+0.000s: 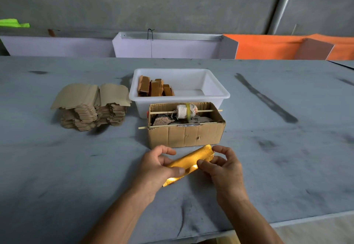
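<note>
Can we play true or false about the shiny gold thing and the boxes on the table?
1. Both the left hand and the right hand hold the gold piece. True.
2. The white tub is full to the top. False: folded pieces fill only its left end.
3. A cloth roll sits on a stick across the cardboard box. True.
4. The stack of flat blanks lies right of the tub. False: it lies to its left.

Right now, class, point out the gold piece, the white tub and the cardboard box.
gold piece (190, 161), head view, middle of its face
white tub (214, 97), head view, front rim
cardboard box (185, 136), head view, front wall
</note>
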The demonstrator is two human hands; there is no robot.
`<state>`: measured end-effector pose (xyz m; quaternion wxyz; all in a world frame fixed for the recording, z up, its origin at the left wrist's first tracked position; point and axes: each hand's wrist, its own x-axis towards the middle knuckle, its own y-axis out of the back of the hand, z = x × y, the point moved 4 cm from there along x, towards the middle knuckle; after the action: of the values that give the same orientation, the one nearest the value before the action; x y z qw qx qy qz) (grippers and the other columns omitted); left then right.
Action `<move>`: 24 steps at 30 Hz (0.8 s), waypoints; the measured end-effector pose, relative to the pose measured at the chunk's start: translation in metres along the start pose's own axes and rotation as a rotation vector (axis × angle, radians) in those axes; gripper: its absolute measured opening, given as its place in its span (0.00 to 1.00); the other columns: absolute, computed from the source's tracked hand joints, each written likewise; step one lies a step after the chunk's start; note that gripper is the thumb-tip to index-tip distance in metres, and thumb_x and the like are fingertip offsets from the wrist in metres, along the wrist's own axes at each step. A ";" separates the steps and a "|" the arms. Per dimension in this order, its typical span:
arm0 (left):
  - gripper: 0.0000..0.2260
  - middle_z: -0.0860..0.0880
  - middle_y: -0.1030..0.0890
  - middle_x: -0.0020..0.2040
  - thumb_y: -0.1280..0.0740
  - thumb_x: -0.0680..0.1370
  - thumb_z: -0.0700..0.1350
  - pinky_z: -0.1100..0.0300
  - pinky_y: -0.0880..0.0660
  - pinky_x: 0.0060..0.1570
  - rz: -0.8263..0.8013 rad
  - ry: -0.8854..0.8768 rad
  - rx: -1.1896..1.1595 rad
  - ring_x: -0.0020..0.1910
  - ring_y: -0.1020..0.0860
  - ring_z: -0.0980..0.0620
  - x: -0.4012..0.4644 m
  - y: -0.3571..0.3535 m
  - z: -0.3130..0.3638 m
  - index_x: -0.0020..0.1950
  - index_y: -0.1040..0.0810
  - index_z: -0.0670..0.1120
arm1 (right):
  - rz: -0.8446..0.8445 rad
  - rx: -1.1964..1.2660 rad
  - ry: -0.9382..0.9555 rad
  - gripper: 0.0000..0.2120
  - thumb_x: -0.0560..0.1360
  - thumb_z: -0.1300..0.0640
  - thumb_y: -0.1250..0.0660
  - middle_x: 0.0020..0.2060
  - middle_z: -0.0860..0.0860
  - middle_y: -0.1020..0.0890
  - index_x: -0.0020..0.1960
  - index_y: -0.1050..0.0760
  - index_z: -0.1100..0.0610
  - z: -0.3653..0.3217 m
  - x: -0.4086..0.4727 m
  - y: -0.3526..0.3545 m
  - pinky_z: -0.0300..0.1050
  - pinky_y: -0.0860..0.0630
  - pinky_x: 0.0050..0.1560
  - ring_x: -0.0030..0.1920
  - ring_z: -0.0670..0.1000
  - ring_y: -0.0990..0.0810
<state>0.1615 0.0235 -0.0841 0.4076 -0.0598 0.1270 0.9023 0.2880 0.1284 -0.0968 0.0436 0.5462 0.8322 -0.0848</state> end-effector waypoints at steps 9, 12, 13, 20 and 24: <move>0.16 0.46 0.17 0.34 0.26 0.67 0.30 0.61 0.24 0.30 -0.059 -0.009 -0.057 0.31 0.20 0.51 0.006 0.006 0.005 0.48 0.23 0.46 | -0.124 0.112 -0.128 0.07 0.68 0.70 0.28 0.31 0.57 0.20 0.43 0.23 0.62 -0.004 -0.001 0.001 0.39 0.24 0.27 0.31 0.50 0.20; 0.16 0.46 0.17 0.36 0.25 0.66 0.31 0.58 0.26 0.32 0.031 0.003 -0.162 0.28 0.21 0.51 0.006 0.006 0.003 0.48 0.23 0.46 | -0.102 0.184 -0.120 0.06 0.68 0.71 0.29 0.32 0.58 0.23 0.39 0.25 0.63 -0.003 0.000 0.000 0.38 0.24 0.27 0.28 0.50 0.21; 0.17 0.46 0.18 0.37 0.25 0.65 0.32 0.57 0.26 0.34 0.063 0.016 -0.219 0.27 0.22 0.51 0.005 0.006 0.002 0.48 0.24 0.45 | -0.089 0.207 -0.121 0.07 0.68 0.72 0.29 0.32 0.58 0.24 0.38 0.25 0.63 -0.003 0.000 0.000 0.38 0.23 0.27 0.28 0.50 0.22; 0.19 0.39 0.19 0.41 0.27 0.65 0.26 0.60 0.22 0.28 0.167 0.107 -0.553 0.29 0.18 0.46 -0.003 -0.002 -0.007 0.52 0.25 0.39 | -0.039 0.266 -0.131 0.07 0.68 0.71 0.29 0.29 0.57 0.21 0.41 0.25 0.65 0.000 0.001 0.001 0.37 0.24 0.26 0.27 0.50 0.20; 0.17 0.42 0.19 0.34 0.28 0.67 0.26 0.61 0.22 0.26 0.242 0.120 -0.597 0.25 0.20 0.48 -0.001 -0.002 -0.008 0.47 0.26 0.44 | -0.064 0.295 -0.183 0.07 0.68 0.72 0.30 0.28 0.56 0.19 0.39 0.26 0.64 0.001 -0.001 -0.002 0.38 0.23 0.26 0.27 0.50 0.20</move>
<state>0.1639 0.0222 -0.0924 0.2535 -0.2143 -0.1132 0.9365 0.2861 0.1266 -0.0978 0.0357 0.5101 0.8202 -0.2565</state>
